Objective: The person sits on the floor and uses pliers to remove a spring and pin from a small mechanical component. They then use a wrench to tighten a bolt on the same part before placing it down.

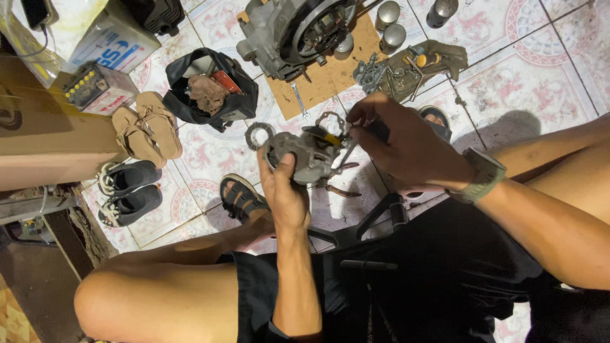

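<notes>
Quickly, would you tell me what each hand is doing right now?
Left hand: closed around a grey metal engine part.
Right hand: closed on a thin tool, its tip at the part.

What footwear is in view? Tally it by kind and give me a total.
Tan flip-flops: 2
Black sneakers: 2
Strapped sandals worn on the feet: 2, one of them mostly hidden behind the right hand
Total: 6
</notes>
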